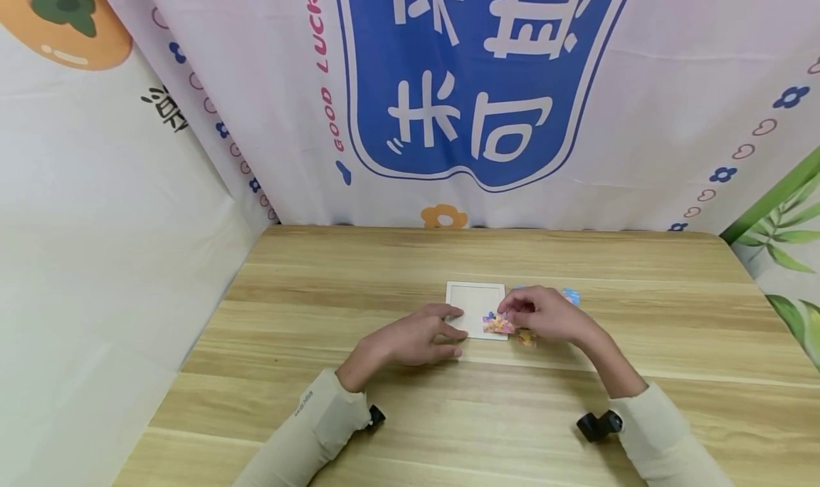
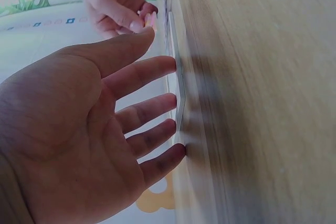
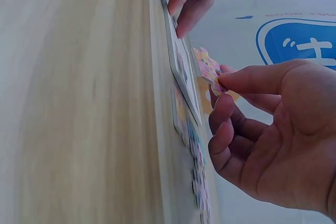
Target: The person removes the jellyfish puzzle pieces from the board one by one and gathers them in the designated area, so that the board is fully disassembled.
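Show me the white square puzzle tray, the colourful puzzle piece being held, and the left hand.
white square puzzle tray (image 1: 472, 299): head view, bare inner surface.
colourful puzzle piece (image 3: 207, 68): right wrist view, printed face, pinched by the right hand.
left hand (image 1: 410, 339): head view, back of hand.

A makeshift recording booth: printed cloth banners (image 1: 487, 81) hang as walls around a bare wooden tabletop (image 1: 359, 273).

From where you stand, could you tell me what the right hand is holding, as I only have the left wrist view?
Observer: The right hand pinches a pink-and-orange puzzle piece between thumb and forefinger.
Operator: Where is it relative to the tray?
Observer: Over the near right corner of the white tray.
Operator: Are other pieces around?
Observer: Yes, loose pieces lie on the table, right of the tray.
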`<state>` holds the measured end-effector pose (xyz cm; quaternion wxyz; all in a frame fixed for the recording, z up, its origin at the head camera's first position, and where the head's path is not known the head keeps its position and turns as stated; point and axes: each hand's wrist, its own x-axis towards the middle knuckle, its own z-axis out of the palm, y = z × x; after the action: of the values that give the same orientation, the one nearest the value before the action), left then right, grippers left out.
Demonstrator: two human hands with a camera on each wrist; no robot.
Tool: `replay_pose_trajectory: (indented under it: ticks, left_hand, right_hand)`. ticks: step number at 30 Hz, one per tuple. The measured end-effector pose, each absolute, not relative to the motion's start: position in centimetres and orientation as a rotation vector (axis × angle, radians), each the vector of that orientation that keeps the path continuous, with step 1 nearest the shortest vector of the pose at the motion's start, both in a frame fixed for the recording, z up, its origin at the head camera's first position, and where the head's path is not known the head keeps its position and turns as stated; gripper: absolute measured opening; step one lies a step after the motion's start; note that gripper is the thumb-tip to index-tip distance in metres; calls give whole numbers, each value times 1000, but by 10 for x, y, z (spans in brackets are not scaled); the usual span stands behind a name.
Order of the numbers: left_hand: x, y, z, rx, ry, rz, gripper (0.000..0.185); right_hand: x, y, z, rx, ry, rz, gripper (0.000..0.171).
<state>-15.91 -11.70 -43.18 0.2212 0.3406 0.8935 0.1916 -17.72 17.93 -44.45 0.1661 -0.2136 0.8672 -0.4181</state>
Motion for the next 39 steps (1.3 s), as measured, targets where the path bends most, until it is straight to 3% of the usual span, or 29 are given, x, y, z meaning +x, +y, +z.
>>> replay_pose_trajectory:
  ticks: [39]
  left_hand:
    - [-158,-118,-434,971,2489,520,41]
  right_hand:
    - [-151,245,-447,-554,2500,-1155,15]
